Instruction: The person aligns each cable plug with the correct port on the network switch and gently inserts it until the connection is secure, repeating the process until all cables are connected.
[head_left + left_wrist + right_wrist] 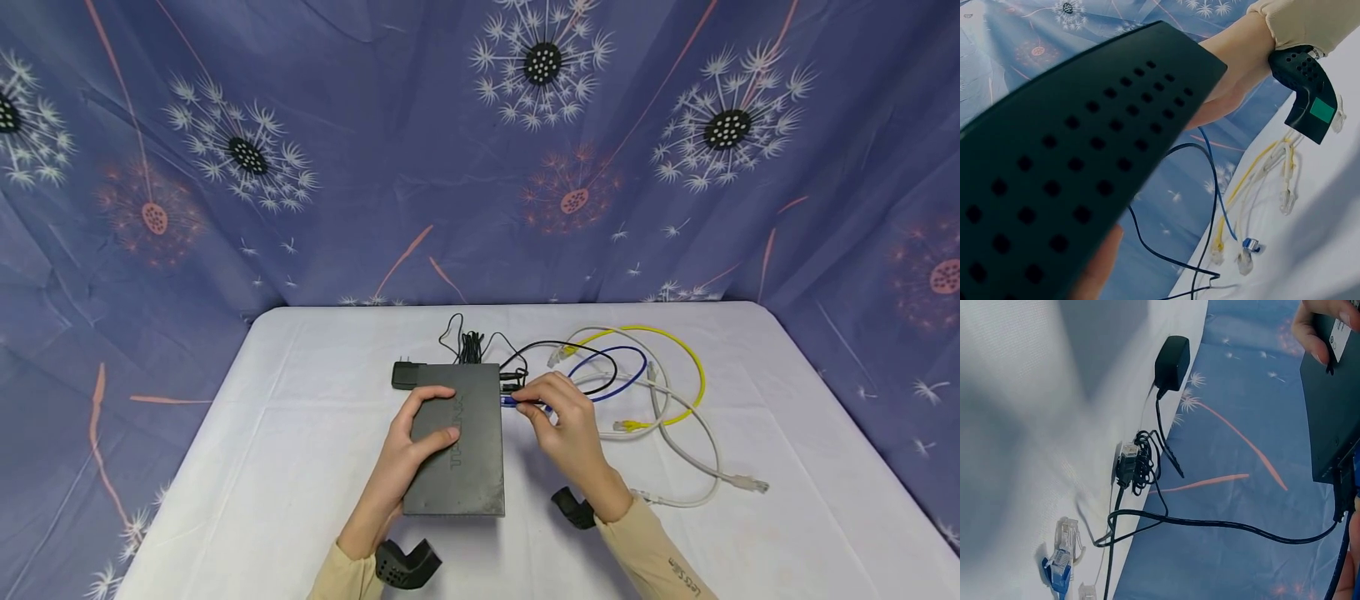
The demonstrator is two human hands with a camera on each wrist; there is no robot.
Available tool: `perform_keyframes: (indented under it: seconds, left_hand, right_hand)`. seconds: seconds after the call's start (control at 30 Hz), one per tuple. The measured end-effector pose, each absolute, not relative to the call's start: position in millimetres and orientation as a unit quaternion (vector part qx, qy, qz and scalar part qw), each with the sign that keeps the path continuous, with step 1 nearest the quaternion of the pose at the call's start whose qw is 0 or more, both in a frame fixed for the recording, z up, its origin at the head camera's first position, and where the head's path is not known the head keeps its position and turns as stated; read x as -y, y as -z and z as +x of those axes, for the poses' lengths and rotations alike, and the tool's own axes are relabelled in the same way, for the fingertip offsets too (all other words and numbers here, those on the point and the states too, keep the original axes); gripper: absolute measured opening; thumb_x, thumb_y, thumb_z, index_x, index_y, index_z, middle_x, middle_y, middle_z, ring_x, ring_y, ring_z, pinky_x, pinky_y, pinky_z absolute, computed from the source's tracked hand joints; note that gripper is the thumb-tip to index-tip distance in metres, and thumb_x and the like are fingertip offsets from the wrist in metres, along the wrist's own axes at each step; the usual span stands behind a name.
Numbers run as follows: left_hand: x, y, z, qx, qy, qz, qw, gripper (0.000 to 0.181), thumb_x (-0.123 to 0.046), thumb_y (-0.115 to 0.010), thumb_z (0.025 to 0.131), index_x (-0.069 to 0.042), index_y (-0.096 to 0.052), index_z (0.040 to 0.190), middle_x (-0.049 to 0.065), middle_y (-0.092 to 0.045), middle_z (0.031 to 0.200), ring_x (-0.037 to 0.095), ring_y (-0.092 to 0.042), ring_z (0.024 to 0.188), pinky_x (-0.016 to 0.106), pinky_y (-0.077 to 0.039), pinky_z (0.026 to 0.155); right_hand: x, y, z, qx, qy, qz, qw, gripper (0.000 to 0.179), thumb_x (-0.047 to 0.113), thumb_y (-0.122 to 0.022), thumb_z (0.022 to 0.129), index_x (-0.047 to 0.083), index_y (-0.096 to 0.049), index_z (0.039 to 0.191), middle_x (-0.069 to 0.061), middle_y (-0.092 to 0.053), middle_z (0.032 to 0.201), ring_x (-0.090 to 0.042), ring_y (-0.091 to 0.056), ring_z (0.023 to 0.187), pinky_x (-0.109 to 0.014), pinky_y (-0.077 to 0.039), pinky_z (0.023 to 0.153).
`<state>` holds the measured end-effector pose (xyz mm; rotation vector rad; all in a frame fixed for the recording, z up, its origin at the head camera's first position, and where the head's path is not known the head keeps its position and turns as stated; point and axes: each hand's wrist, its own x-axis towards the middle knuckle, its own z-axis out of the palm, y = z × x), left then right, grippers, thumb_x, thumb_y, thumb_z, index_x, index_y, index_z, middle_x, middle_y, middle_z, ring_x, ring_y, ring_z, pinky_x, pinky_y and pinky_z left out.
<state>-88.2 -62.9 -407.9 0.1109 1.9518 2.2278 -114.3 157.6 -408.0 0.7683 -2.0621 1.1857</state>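
Observation:
A flat black network switch (457,467) is held up above the table by my left hand (405,450), its thumb and a finger lying over the top face. Rows of vent holes mark the switch's side (1079,156) in the left wrist view. At its right side my right hand (562,417) pinches the blue network cable (510,402) by its plug end, right against the ports. Black cables (1272,536) run to the same side of the switch. How deep the blue plug sits is hidden by the fingers.
Behind the switch lie a black power adapter (405,375) and its bundled cord (471,346). To the right, a yellow cable (701,375) and grey-white cables (705,458) lie in loops. The blue cable's loose plug (1059,569) rests on the white cloth (300,417).

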Motion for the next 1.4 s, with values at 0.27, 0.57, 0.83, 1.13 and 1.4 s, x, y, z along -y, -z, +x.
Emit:
perform_keyframes:
  seconds: [0.27, 0.57, 0.83, 1.13, 1.4]
  left_hand:
    - [63, 409, -89, -0.664, -0.743, 0.029, 0.081, 0.044, -0.01, -0.07, 0.082, -0.019, -0.058, 0.124, 0.008, -0.045, 0.129, 0.028, -0.042, 0.108, 0.04, -0.035, 0.086]
    - [61, 410, -90, -0.654, -0.752, 0.033, 0.07, 0.045, -0.009, -0.071, 0.082, -0.014, -0.058, 0.124, 0.011, -0.045, 0.128, 0.029, -0.041, 0.109, 0.041, -0.034, 0.087]
    - [60, 413, -90, -0.655, -0.752, 0.018, 0.068, 0.044, -0.01, -0.072, 0.081, -0.016, -0.059, 0.123, 0.01, -0.047, 0.125, 0.029, -0.043, 0.105, 0.04, -0.036, 0.084]
    - [62, 416, -90, -0.652, -0.755, 0.022, 0.063, 0.044, -0.009, -0.071, 0.082, -0.018, -0.059, 0.123, 0.01, -0.047, 0.124, 0.029, -0.044, 0.105, 0.041, -0.037, 0.083]
    - [63, 415, -90, -0.651, -0.756, 0.027, 0.067, 0.044, -0.011, -0.071, 0.082, -0.02, -0.059, 0.123, 0.01, -0.047, 0.123, 0.029, -0.045, 0.103, 0.04, -0.039, 0.081]
  right_hand:
    - [-159, 407, -115, 0.79, -0.441, 0.297, 0.305, 0.024, -0.014, -0.074, 0.072, 0.004, -0.071, 0.086, -0.002, -0.064, 0.084, -0.019, -0.058, 0.08, -0.022, -0.042, 0.074]
    - [-162, 408, -114, 0.804, -0.424, 0.297, 0.293, 0.024, -0.012, -0.073, 0.074, 0.005, -0.071, 0.09, -0.002, -0.064, 0.088, -0.019, -0.059, 0.085, -0.024, -0.043, 0.078]
    - [-165, 409, -112, 0.812, -0.417, 0.289, 0.287, 0.024, -0.011, -0.071, 0.077, 0.005, -0.07, 0.095, -0.002, -0.064, 0.093, -0.02, -0.059, 0.09, -0.024, -0.043, 0.081]
    - [-177, 410, -109, 0.802, -0.437, 0.276, 0.3, 0.027, -0.013, -0.071, 0.077, 0.005, -0.071, 0.098, -0.004, -0.064, 0.094, -0.021, -0.06, 0.088, -0.024, -0.043, 0.079]
    - [-193, 406, -106, 0.783, -0.461, 0.258, 0.33, 0.032, -0.017, -0.071, 0.072, 0.002, -0.071, 0.098, -0.01, -0.065, 0.097, -0.023, -0.06, 0.092, -0.021, -0.042, 0.086]
